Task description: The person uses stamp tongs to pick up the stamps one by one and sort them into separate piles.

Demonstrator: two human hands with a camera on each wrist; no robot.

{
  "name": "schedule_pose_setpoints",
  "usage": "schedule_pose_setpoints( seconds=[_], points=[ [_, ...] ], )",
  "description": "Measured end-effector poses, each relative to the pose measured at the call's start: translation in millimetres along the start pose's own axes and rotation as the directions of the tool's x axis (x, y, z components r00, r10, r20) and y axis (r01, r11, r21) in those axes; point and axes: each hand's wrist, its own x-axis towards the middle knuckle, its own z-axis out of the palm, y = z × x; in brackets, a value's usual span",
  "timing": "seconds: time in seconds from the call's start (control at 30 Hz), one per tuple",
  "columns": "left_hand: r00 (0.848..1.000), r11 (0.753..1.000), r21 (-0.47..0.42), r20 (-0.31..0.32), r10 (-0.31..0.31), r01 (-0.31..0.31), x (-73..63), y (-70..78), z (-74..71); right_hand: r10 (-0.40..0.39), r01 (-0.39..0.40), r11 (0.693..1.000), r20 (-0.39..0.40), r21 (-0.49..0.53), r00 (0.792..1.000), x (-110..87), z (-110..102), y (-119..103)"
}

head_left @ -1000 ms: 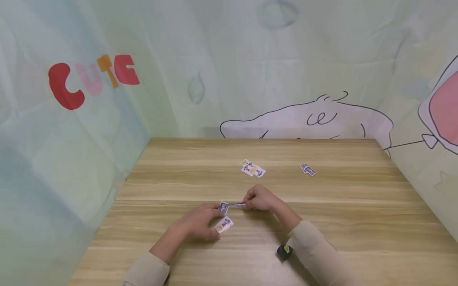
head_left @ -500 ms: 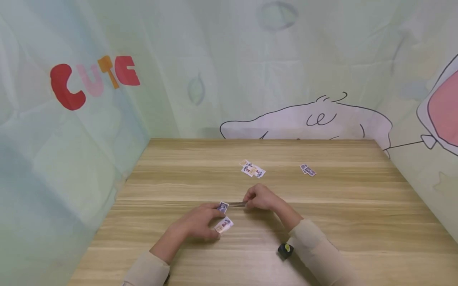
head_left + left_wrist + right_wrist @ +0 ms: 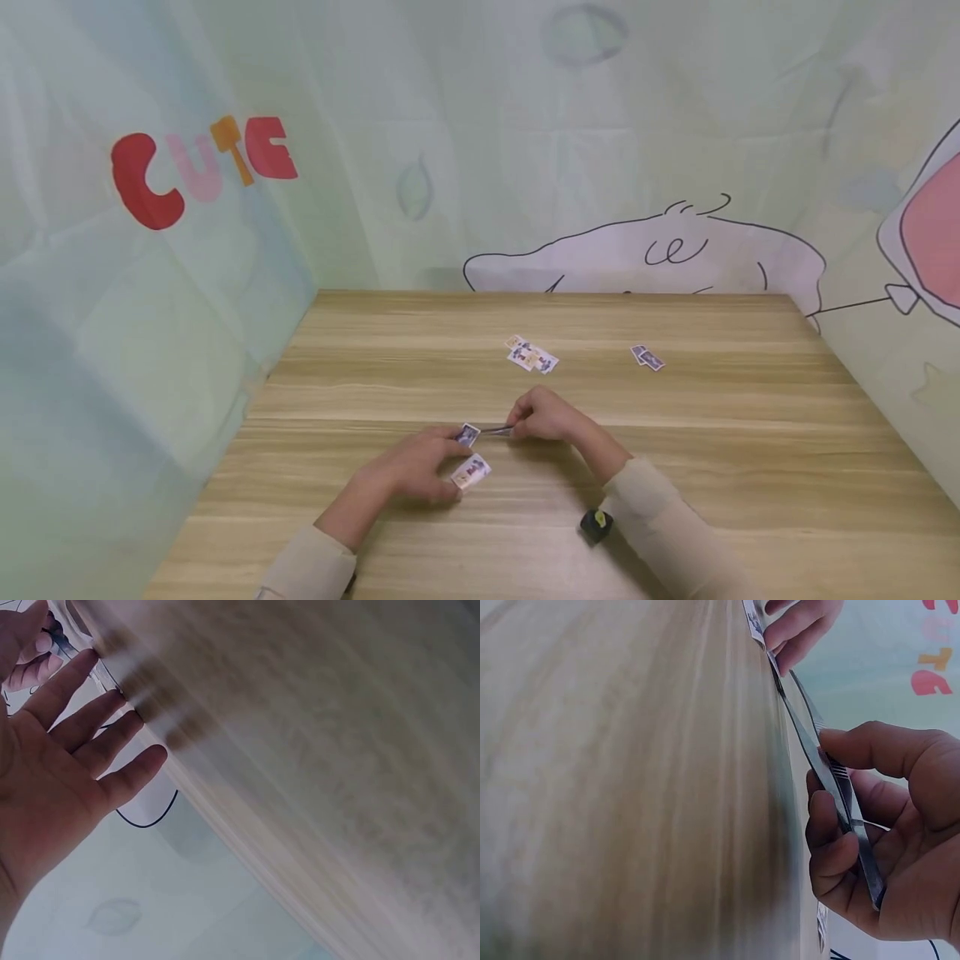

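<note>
Bent slightly over the table, my right hand [image 3: 547, 414] pinches metal tweezers [image 3: 832, 780] between thumb and fingers. In the right wrist view the tweezers' two prongs stand apart, the tips close to a card's edge by the left fingers. My left hand [image 3: 416, 467] rests on the table with fingers spread and fairly straight; its fingertips [image 3: 154, 756] meet the tabletop in the left wrist view. A dark-backed picture card [image 3: 468, 434] lies at its index finger, partly covered. Nearer the thumb is a light picture card [image 3: 472, 472].
Farther back on the wooden table [image 3: 375, 350] lies an overlapping group of light picture cards [image 3: 532, 356]. Two dark-backed cards [image 3: 647, 357] overlap at the back right. A small black object with a yellow-green mark [image 3: 596, 526] sits beside the right sleeve. Printed fabric walls enclose the table.
The tweezers have turned very slightly in my right hand. Both hands and all the cards keep nearly the same places; the head view has shifted a little.
</note>
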Motion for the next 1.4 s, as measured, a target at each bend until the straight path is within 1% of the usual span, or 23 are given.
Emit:
schedule_pose_setpoints(
  seconds=[0.23, 0.5, 0.7, 0.8, 0.93, 1.07, 1.23, 1.33, 1.4],
  points=[
    [1.0, 1.0, 0.016, 0.001, 0.01, -0.01, 0.4, -1.6, 2.1, 0.006, -0.006, 1.0, -0.027, -0.008, 1.0, 0.0, 2.8, 0.3],
    [1.0, 1.0, 0.02, -0.005, 0.001, -0.001, 0.0, -3.5, 4.9, 0.018, -0.018, 1.0, -0.04, -0.014, 0.999, -0.6, 5.8, 2.3],
    [1.0, 1.0, 0.007, -0.012, -0.015, 0.015, -1.2, -3.0, 5.1, 0.007, -0.008, 1.0, -0.055, -0.022, 0.998, -1.9, 5.7, 4.1],
    [0.999, 1.0, -0.001, -0.017, -0.029, 0.029, -2.1, -3.1, 5.2, 0.017, -0.019, 1.0, -0.066, -0.021, 0.998, -3.3, 4.3, 5.1],
    [0.999, 0.999, -0.008, -0.025, -0.032, 0.032, -2.4, -2.8, 4.7, 0.035, -0.036, 0.999, -0.088, -0.014, 0.995, -5.6, 0.8, 6.4],
    [0.999, 0.999, -0.001, -0.029, -0.032, 0.032, -2.1, -1.2, 4.5, 0.018, -0.019, 1.0, -0.113, -0.006, 0.993, -9.2, -3.3, 8.2],
    [0.998, 0.999, 0.002, -0.032, -0.053, 0.053, -1.0, 1.6, 4.3, 0.025, -0.024, 1.0, -0.13, 0.013, 0.991, -15.6, -8.2, 9.6],
    [0.997, 0.999, 0.007, -0.049, -0.052, 0.052, 0.9, 3.0, 3.2, 0.033, -0.03, 0.999, -0.136, 0.027, 0.99, -18.8, -11.3, 10.6],
    [0.997, 0.999, 0.019, -0.061, -0.041, 0.042, 2.0, 3.2, 2.6, 0.029, -0.025, 0.999, -0.145, 0.029, 0.989, -20.7, -13.8, 12.1]
  ],
)
